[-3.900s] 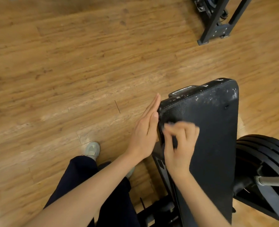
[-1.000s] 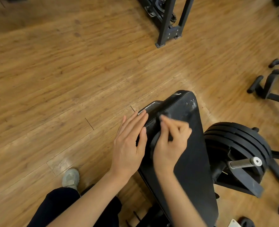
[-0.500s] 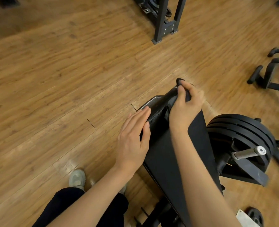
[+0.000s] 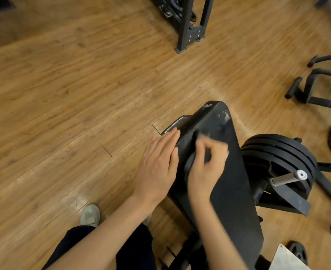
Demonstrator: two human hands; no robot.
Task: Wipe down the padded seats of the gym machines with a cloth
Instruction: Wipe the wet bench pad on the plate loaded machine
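Head view: padded seat (image 4: 232,184) runs lengthwise from 6 toward 12 o'clock. Left hand (image 4: 157,168) lies flat, fingers extended, along its 9 o'clock edge; blurred right hand (image 4: 205,168) pinches a dark cloth (image 4: 190,162).

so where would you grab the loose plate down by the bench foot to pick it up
Only part of the small plate shows, lying flat on the floor beside the padded bench. I'd come from its open right side and hook fingers under the outer rim, as flat plates offer no top grip.

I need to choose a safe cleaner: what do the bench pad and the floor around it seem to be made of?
Bench pad: probably black vinyl or faux leather, matte, with scuffed whitish wear near its far end. Floor: wood-look planks, lightly glossy; whether real wood or laminate, I cannot tell.
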